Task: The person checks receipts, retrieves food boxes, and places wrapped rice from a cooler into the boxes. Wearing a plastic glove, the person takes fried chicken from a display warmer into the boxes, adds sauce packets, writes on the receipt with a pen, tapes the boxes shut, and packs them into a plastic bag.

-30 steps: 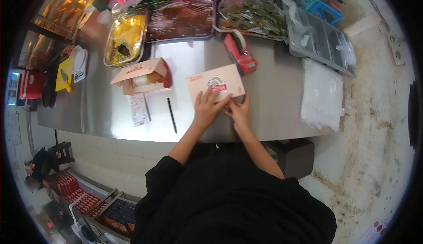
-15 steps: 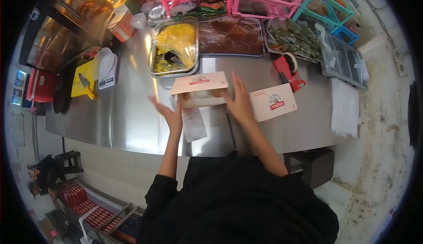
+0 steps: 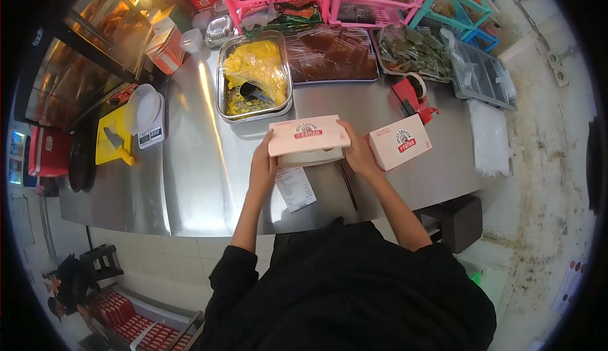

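A pale pink cardboard food box [image 3: 308,137] with a red-and-black logo is in front of me, its lid folded over and a gap showing along the near side. My left hand [image 3: 263,162] holds the box's left end, and my right hand [image 3: 359,153] grips the right end. What lies inside the box is hidden. Just below it on the steel table is a printed receipt [image 3: 296,190]. A thin black pen [image 3: 349,188] lies to the receipt's right. A second box [image 3: 400,142] of the same kind, closed, sits right of my right hand.
Behind the box stands a metal tray [image 3: 253,115] of yellow food with a dark scoop. Beside it are a tray of brown sauce packets [image 3: 332,53], leaf packets [image 3: 415,50] and a red tape dispenser [image 3: 415,101]. At left are a scale [image 3: 152,137] and knife [image 3: 114,137] on a yellow board.
My hands have closed onto the box's two ends; half a second ago my left fingers were spread apart. The lid sits lower over the box. The view has shifted slightly.
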`<state>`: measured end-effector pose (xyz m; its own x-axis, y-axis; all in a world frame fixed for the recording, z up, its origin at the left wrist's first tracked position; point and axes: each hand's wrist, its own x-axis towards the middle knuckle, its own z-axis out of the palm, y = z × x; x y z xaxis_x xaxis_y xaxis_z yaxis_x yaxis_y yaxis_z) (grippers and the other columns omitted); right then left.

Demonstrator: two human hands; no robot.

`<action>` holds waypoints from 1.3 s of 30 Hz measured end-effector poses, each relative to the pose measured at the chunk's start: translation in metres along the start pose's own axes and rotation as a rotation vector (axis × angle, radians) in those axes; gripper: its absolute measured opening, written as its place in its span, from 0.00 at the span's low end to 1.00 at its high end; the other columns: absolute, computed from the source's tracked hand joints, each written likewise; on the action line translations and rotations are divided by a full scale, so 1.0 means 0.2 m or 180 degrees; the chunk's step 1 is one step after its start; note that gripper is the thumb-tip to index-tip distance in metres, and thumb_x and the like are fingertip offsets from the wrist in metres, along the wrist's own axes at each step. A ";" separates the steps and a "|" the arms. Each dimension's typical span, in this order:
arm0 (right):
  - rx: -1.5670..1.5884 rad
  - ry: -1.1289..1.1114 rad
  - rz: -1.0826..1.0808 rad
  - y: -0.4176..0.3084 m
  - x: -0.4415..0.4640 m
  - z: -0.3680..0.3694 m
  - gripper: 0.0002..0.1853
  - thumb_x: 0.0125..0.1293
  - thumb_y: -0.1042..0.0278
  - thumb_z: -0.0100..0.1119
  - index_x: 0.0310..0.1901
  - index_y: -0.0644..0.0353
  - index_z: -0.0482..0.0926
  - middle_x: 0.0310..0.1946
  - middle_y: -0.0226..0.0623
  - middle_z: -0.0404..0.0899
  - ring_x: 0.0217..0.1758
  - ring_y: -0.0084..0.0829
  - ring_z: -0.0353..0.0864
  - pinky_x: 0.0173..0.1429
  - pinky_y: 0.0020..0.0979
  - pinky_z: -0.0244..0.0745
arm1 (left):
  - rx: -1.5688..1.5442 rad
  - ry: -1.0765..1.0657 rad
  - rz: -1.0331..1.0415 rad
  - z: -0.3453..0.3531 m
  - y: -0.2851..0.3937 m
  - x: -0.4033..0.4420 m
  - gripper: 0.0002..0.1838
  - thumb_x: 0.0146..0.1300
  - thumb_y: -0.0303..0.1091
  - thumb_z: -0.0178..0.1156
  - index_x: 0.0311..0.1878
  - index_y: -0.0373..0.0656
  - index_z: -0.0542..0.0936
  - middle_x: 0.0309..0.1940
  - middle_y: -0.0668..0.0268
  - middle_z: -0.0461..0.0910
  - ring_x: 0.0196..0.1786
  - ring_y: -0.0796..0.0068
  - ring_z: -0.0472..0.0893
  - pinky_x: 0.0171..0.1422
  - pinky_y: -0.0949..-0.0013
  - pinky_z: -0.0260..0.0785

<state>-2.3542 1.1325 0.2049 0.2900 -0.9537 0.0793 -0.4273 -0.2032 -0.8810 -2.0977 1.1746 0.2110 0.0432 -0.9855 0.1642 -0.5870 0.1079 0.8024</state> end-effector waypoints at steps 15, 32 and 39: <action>-0.0641 -0.1167 -0.0599 -0.02 -0.05 -0.10 0.27 0.56 0.59 0.60 0.60 0.41 0.69 0.69 0.49 0.44 0.66 0.51 0.57 0.66 0.36 0.57 | -0.0693 -0.1211 0.0616 -0.04 -0.17 0.00 0.30 0.50 0.37 0.61 0.60 0.48 0.70 0.63 0.47 0.59 0.64 0.48 0.62 0.67 0.59 0.54; -0.2505 -0.0657 -0.1594 0.07 -0.11 -0.04 0.33 0.58 0.50 0.53 0.65 0.50 0.58 0.67 0.34 0.55 0.71 0.34 0.53 0.65 0.51 0.55 | 0.2556 -0.1181 0.2505 0.16 0.06 0.02 0.28 0.54 0.40 0.59 0.61 0.58 0.69 0.64 0.67 0.63 0.67 0.61 0.61 0.65 0.56 0.57; -0.0847 0.1716 0.0588 0.29 -0.16 -0.83 0.12 0.62 0.61 0.51 0.43 0.52 0.81 0.34 0.38 0.81 0.34 0.33 0.79 0.39 0.31 0.72 | 0.1561 -0.0481 0.2151 0.33 0.08 0.00 0.16 0.52 0.34 0.63 0.46 0.52 0.80 0.52 0.66 0.76 0.60 0.61 0.70 0.60 0.54 0.63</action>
<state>-2.5309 1.1150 0.2295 -0.2518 -0.9420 0.2220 -0.6478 -0.0063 -0.7618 -2.1594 1.1670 0.1856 -0.5310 -0.7402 0.4125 -0.7334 0.6453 0.2139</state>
